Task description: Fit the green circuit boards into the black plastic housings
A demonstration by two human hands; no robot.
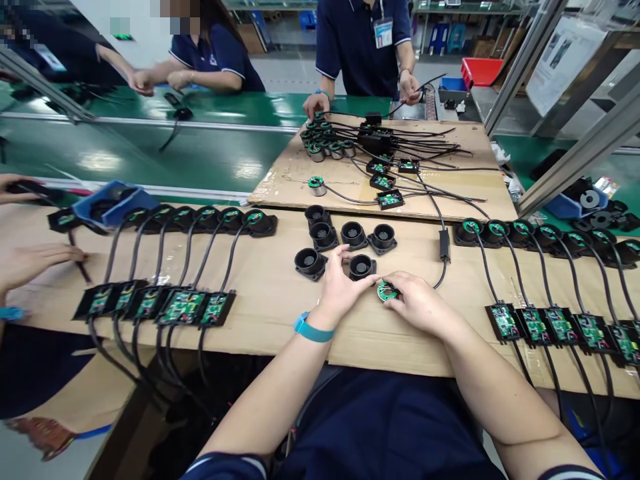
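Observation:
My left hand (340, 287), with a teal band at its wrist, curves around a black round housing (362, 267) on the cardboard. Its thumb and fingers lie along the housing's near and left sides. Just to the right, my right hand (415, 300) pinches a round green circuit board (387, 291), tilted so that its face shows. A black cable (442, 273) with a ribbed black sleeve (445, 245) runs from near my right fingers up to an open black box (409, 165) on the raised board. Several more black housings (354, 235) stand beyond my left hand.
Rows of housings wired to black boxes with green boards (215, 308) line the left and right (505, 322). A raised cardboard sheet (320, 197) carries round motor parts (317, 152) and cables. A blue bin (115, 203) stands left. Co-workers' hands (317, 104) work across the bench.

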